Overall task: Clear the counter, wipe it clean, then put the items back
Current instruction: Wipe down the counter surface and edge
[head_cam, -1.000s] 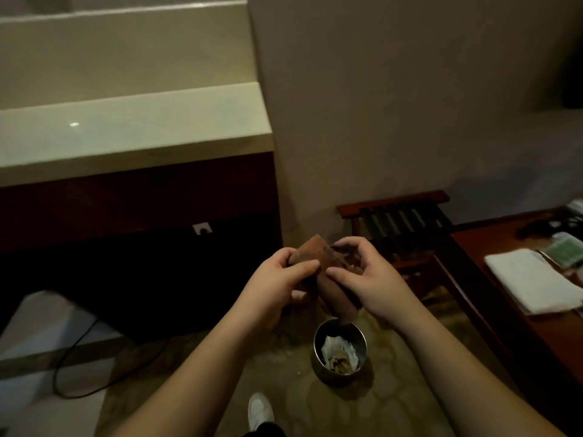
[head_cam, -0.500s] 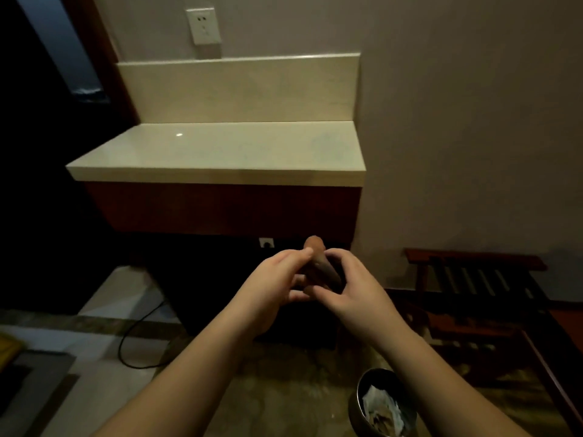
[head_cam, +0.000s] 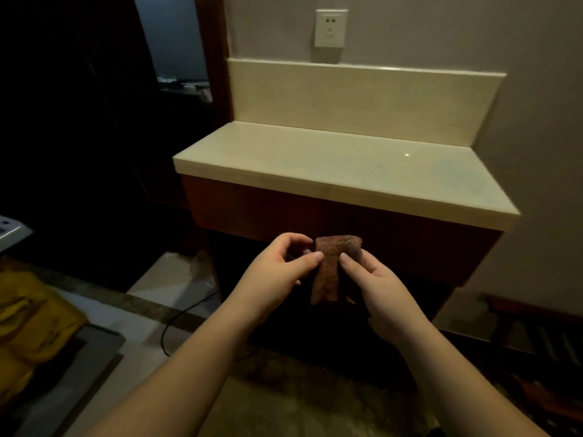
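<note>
A brown cloth (head_cam: 331,269), folded into a narrow strip, hangs upright between both hands in front of the counter. My left hand (head_cam: 277,269) pinches its left edge with thumb and fingers. My right hand (head_cam: 375,279) grips its right edge, thumb on the front. The pale stone counter (head_cam: 331,165) lies beyond the hands with nothing standing on it. A dark red cabinet front (head_cam: 315,216) runs under the counter.
A stone backsplash (head_cam: 362,99) and a wall socket (head_cam: 330,28) rise behind the counter. A dark doorway (head_cam: 176,58) opens on the left. A yellow bundle (head_cam: 28,326) lies at the lower left, a black cable (head_cam: 186,316) on the floor, a wooden rack (head_cam: 536,326) at right.
My view has swung left and up from the bin and side table to face the counter. Both hands kept hold of the cloth, which now hangs as a folded strip.
</note>
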Available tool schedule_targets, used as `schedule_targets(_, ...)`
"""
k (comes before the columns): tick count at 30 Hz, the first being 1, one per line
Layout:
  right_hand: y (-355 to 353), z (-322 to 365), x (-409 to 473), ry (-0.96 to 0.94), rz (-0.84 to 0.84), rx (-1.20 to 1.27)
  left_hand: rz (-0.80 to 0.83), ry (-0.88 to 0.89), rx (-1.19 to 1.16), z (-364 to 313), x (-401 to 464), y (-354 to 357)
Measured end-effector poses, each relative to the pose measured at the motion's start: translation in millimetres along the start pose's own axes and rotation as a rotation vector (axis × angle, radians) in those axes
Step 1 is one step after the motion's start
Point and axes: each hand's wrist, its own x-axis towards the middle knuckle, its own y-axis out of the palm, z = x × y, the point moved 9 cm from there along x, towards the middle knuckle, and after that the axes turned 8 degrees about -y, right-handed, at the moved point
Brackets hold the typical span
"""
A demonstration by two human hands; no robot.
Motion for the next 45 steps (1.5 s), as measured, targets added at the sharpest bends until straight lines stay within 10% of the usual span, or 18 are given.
schedule_targets(27,205,-1,237,-0.017,0.179,-0.081,0.029,-0.025,-0.49,12,155,-240)
schedule_targets(45,178,63,526,-0.212,0.094,-0.825,-0.322,-0.011,0.229,-12,378,-360)
